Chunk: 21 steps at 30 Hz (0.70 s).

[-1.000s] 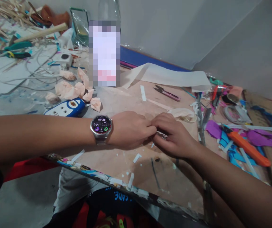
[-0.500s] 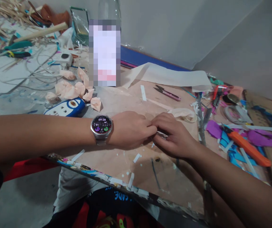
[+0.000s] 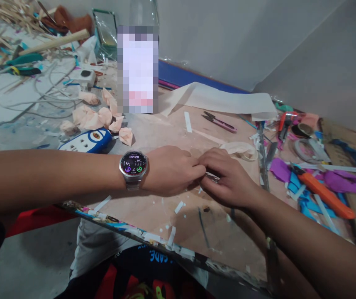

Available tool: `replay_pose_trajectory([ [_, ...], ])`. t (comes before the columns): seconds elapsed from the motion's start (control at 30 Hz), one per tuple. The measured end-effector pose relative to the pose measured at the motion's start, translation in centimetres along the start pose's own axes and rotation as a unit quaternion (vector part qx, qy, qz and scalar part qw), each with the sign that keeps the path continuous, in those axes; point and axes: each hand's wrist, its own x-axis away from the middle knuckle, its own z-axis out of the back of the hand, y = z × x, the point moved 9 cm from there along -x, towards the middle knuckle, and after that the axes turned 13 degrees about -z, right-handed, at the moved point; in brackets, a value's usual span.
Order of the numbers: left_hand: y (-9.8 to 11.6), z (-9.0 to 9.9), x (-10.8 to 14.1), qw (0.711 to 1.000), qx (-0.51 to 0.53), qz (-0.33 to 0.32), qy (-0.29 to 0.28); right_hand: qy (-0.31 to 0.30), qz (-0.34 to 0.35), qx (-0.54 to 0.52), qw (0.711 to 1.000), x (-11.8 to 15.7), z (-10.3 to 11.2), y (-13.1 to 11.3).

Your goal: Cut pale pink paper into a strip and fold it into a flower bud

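Note:
My left hand (image 3: 171, 170), with a watch (image 3: 133, 164) on its wrist, lies palm down over the board (image 3: 165, 216), fingers curled under. Its fingertips meet those of my right hand (image 3: 224, 174), whose thumb and fingers are bent into a pinch. A small pale bit shows in the gap by the right thumb, but whatever the fingers hold is hidden. Just behind my right hand is a roll of cream tape or ribbon (image 3: 243, 150). Pink-handled thread snips (image 3: 219, 121) and a white paper strip (image 3: 187, 121) lie farther back.
A phone-like screen (image 3: 138, 70), blurred out, stands at the back. Crumpled peach paper (image 3: 92, 117) and a blue-and-white power strip (image 3: 86, 140) are at left, with pliers (image 3: 25, 64). At right lie an orange cutter (image 3: 325, 193) and purple scraps (image 3: 279, 169). Cream paper (image 3: 227, 99) curls along the wall.
Both hands keep the same pose, fingertips together. Only a very slight shift of the view shows.

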Motion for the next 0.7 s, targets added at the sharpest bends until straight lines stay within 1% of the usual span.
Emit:
replay_pose_trajectory([
  [0.13,0.00,-0.04,-0.02,1.000,-0.001,0.001,-0.007,0.003,0.001,0.000,1.000,-0.01,0.06,0.02],
  [0.57,0.02,0.02,-0.06,1.000,0.002,-0.002,0.001,0.003,0.002,-0.004,1.000,-0.04,0.09,0.03],
  [0.7,0.03,-0.13,-0.02,1.000,0.000,-0.001,-0.006,0.002,0.008,-0.008,1.000,0.00,0.08,0.00],
])
